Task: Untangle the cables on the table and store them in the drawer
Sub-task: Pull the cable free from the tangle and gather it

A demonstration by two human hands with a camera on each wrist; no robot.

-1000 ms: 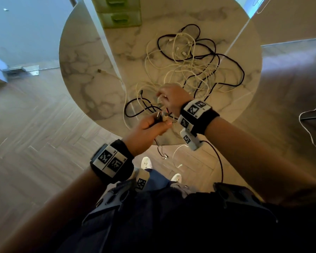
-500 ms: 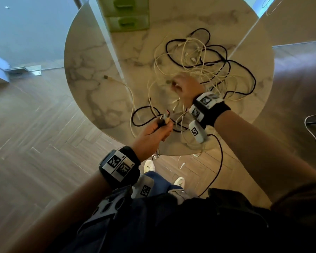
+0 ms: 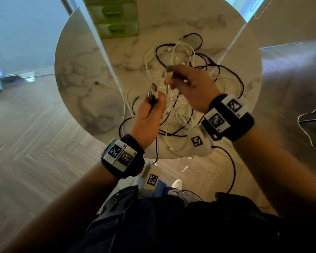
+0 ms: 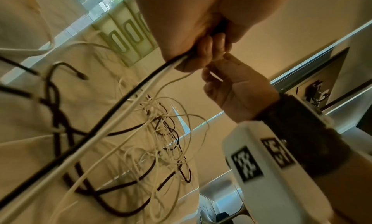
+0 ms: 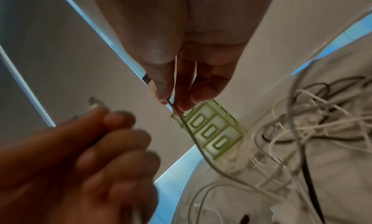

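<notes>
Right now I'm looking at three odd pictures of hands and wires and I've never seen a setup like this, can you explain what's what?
No machine here: a person works with bare hands, wearing a camera on the head and one on each wrist band. The head view looks down; the other two look along each hand from the wrist.

On the round marble table lies a tangle of white and black cables, with some ends hanging over the near edge. A small green drawer unit stands at the far side.

The left hand holds a black cable and a white cable together, plugs sticking up. The right hand pinches a white cable just below its plug, lifted above the tangle. Nothing shows in the drawers yet.
</notes>
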